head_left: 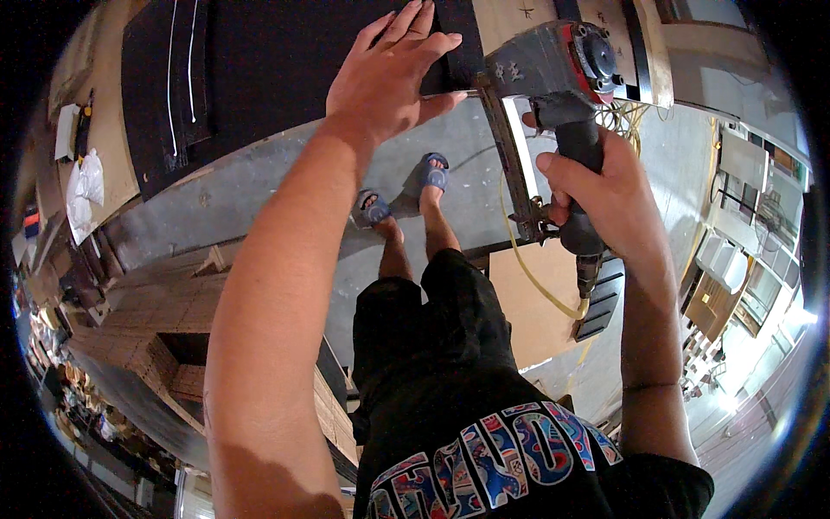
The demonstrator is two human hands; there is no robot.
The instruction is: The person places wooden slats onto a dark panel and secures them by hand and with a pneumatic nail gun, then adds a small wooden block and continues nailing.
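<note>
Nearest the camera, the bare left forearm (272,268) extends toward the far centre of the scene. The nail gun (553,73) (grey body, red ring at the end cap) is located far right of centre, head at the far end, magazine (512,156) along its left side. The right hand (609,195) is wrapped around the grip, thumb across its near left side. The tool's nose lies beside a black strip (460,43); contact cannot be determined. The left hand (389,82) is palm down at the edge of the black panel (277,60), thumb and index finger spread, other fingers close together. Two thin white strips (174,86) lie on the panel, to the left. A yellow hose (538,292) curves below the grip. Further out, a pale board (527,320) is positioned near right, a stack of brown boards (143,303) near left. Two sandalled feet (435,177) stand on the grey floor (225,212) between the forearms.
</note>
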